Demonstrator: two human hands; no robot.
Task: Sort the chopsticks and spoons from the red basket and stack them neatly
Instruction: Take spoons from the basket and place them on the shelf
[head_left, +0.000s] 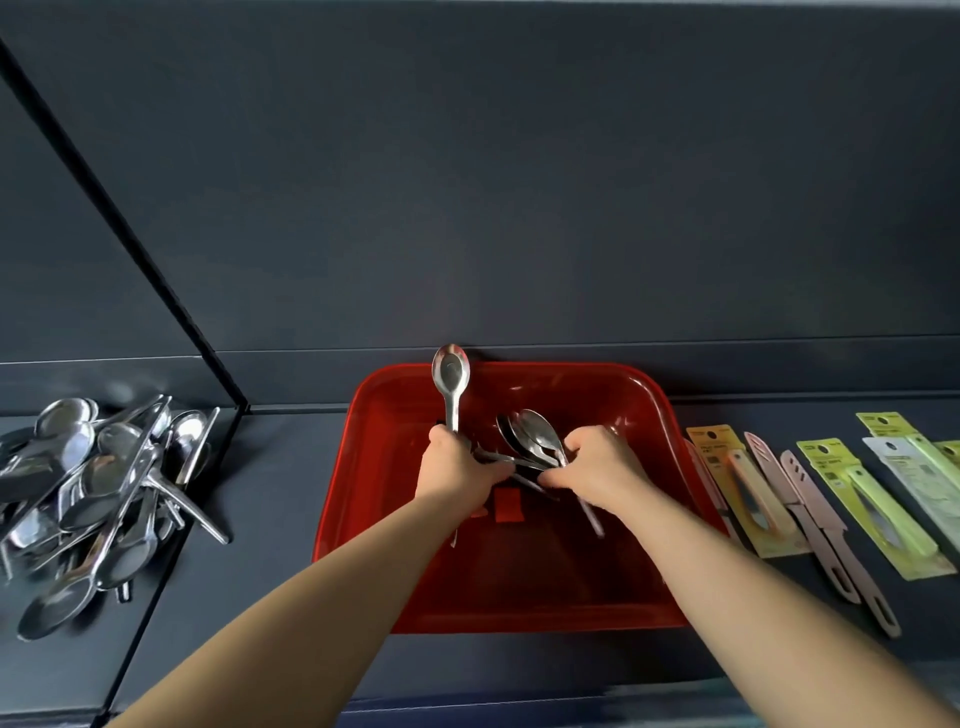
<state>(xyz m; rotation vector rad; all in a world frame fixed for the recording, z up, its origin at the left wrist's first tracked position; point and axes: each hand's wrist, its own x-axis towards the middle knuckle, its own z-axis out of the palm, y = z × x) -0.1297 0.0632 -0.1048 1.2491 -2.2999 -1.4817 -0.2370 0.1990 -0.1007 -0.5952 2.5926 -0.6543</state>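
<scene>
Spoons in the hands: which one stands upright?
The lone spoon gripped by the left hand, bowl up at the far rim of the red basket. The bunch in the right hand leans, bowls nested.

Shop, likely: dark display bench (270, 493), packaged knives (883, 519) on yellow retail cards lined along its right edge beside loose pink knives (815, 514); spoon heap (98, 493) at left.

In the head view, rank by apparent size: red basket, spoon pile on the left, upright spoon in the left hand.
Largest to smallest:
1. red basket
2. spoon pile
3. upright spoon in the left hand
Gaps are clear.
</scene>
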